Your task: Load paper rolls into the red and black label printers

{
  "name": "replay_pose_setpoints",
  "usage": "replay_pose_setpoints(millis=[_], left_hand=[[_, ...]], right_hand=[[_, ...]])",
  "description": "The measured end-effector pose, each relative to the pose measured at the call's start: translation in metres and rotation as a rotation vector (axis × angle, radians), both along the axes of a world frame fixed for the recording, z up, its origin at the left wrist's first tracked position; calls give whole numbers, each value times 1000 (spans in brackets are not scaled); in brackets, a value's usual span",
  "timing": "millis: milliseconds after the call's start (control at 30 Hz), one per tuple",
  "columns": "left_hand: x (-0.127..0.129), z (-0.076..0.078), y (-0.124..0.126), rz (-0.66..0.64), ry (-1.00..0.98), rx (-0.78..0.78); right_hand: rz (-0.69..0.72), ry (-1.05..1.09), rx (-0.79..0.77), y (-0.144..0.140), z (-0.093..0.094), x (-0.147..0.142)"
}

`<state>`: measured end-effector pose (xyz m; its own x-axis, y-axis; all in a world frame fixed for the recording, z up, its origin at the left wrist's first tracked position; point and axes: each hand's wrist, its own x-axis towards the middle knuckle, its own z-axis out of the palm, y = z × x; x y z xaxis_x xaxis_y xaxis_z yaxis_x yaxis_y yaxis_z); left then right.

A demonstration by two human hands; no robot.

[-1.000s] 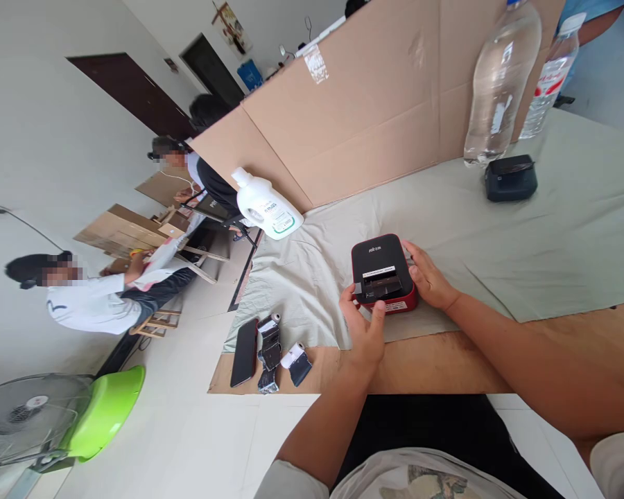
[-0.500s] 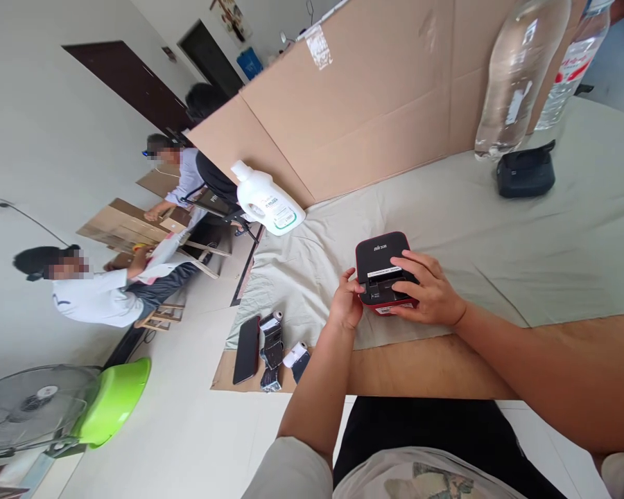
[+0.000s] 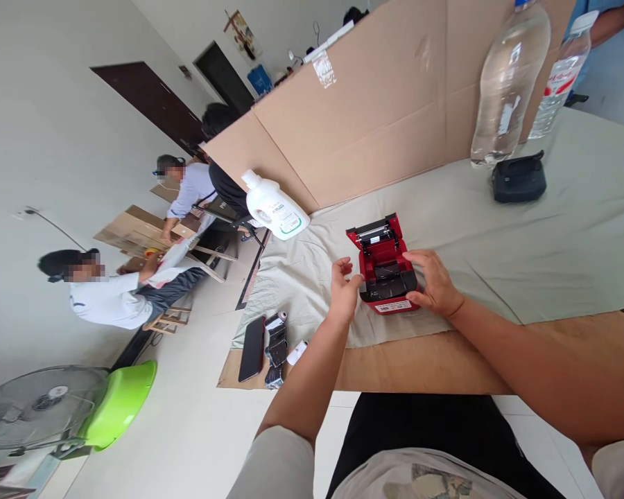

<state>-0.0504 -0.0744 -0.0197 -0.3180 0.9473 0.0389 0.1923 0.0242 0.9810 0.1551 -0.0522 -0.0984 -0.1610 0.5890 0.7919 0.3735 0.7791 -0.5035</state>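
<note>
A red and black label printer [image 3: 390, 269] stands on the cloth in front of me with its lid [image 3: 377, 232] tipped back. Its red inner bay shows, with black parts inside and a white label on the front wall. At the printer's left side is my left hand [image 3: 344, 287], fingers apart and thumb by the edge; whether it touches is hard to tell. My right hand [image 3: 434, 284] grips the right side, thumb near the front corner and fingers further back along the edge.
Left on the table lie a phone [image 3: 252, 348], a black-and-white label strip [image 3: 276, 346] and a small white roll [image 3: 297, 352]. Behind stand a white detergent bottle [image 3: 278, 208], a cardboard panel [image 3: 364, 125], water bottles [image 3: 509, 90] and a black case [image 3: 518, 179]. Two people [image 3: 109, 291] sit beyond.
The printer's lid has swung from closed to open, baring the inside. My right hand has moved off the top to the right side. The view has shifted slightly.
</note>
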Motion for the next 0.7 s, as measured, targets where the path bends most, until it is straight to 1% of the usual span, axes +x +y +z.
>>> replay_pose_setpoints(millis=[33, 67, 133, 200, 233, 300, 367, 433, 500, 600, 700], left_hand=[[1, 5, 4, -38, 124, 73], [4, 11, 9, -116, 230, 116], [11, 21, 22, -327, 418, 116], [22, 28, 38, -523, 621, 34], [27, 29, 47, -599, 735, -28], [38, 29, 62, -692, 930, -149], [46, 24, 73, -720, 1037, -223], [49, 20, 78, -705, 1070, -240], [49, 16, 78, -683, 1071, -237], [43, 15, 74, -671, 1051, -207], [37, 19, 70, -683, 948, -138]], right_hand=[[-19, 23, -23, 2, -1, 2], [-30, 37, -38, 4, -3, 4], [-22, 48, -52, 7, -5, 7], [2, 44, -57, 8, -7, 7], [8, 39, -58, 9, -7, 7], [8, 29, -56, 9, -8, 7], [6, 26, -40, 9, -8, 7], [16, 20, -15, 9, -6, 7], [45, -9, -3, 9, -5, 7], [108, -71, -13, 9, -3, 7], [133, -85, -11, 10, -3, 7]])
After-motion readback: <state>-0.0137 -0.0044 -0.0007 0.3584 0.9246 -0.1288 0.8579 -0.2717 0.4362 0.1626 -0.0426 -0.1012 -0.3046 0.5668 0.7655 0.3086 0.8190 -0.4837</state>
